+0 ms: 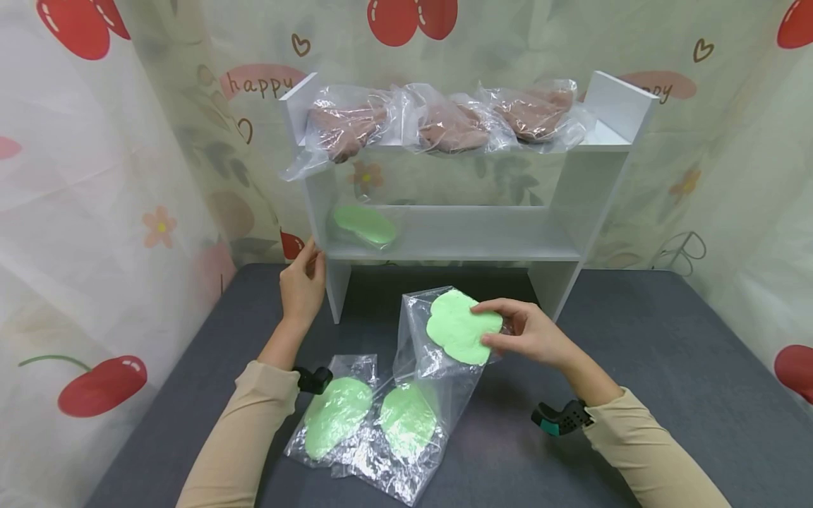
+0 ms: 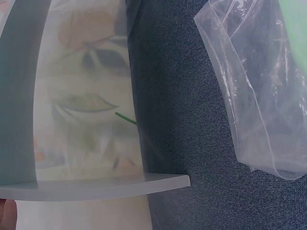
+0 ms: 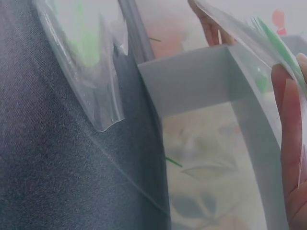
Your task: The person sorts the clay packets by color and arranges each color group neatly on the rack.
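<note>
Two clear bags of green pieces lie toward the table's near edge, the left hand touches the shelf's left edge, whether gripping I cannot tell, a bagged green oval sits at the lower board's left end, bagged brown things line the top board, and the right hand pinches a clear bag holding a green flower shape before the shelf's right leg.

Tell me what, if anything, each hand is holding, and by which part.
The right hand pinches the bagged, scalloped green piece by its right edge. The left hand is at the shelf's left side panel; whether it grips cannot be told.
</note>
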`<state>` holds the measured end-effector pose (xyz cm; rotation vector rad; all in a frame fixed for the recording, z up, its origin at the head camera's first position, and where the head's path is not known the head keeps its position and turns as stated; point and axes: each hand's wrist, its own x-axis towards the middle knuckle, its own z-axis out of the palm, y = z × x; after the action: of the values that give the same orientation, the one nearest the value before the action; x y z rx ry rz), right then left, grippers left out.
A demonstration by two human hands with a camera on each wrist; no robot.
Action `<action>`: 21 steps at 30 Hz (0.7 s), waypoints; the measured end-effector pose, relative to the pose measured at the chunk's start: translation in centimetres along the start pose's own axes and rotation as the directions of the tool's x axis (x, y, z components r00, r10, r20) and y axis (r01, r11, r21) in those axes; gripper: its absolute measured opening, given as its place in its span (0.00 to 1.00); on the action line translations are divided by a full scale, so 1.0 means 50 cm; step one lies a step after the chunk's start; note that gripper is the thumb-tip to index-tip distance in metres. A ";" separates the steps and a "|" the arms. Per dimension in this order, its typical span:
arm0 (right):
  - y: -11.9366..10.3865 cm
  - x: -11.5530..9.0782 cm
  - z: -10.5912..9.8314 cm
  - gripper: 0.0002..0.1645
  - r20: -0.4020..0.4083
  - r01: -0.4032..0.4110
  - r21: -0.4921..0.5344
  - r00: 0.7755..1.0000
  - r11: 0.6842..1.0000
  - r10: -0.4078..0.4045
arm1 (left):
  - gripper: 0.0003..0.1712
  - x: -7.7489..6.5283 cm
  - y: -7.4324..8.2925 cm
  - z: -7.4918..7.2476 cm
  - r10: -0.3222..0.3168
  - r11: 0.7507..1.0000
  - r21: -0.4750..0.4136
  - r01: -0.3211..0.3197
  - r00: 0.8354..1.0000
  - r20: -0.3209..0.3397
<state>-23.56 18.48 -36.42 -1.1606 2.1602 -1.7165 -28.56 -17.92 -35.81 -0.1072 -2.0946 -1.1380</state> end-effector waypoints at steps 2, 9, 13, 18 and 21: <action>-0.004 0.001 0.001 0.24 -0.026 0.002 0.000 1.000 1.000 -0.002 | 0.22 0.000 0.000 0.000 0.000 1.000 -0.002 0.000 1.000 0.000; -0.014 0.007 -0.001 0.24 -0.103 0.020 -0.020 0.994 1.000 -0.022 | 0.22 0.001 -0.001 0.000 -0.003 1.000 0.004 0.003 1.000 0.004; -0.020 0.009 -0.003 0.25 -0.142 0.003 -0.018 0.990 1.000 -0.005 | 0.22 0.001 -0.001 0.000 0.000 1.000 0.009 0.000 1.000 0.007; -0.028 0.013 -0.006 0.25 -0.189 -0.027 -0.018 0.982 0.999 0.023 | 0.23 0.001 -0.001 -0.001 0.007 1.000 0.001 -0.007 1.000 0.012; -0.033 0.016 -0.008 0.25 -0.210 -0.033 -0.012 0.977 0.999 0.030 | 0.23 0.001 -0.003 0.000 0.012 1.000 0.000 -0.012 1.000 0.010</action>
<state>-23.55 18.17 -34.57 -0.9825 2.2995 -1.8886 -28.65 -18.02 -35.86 -0.1259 -2.0998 -1.1328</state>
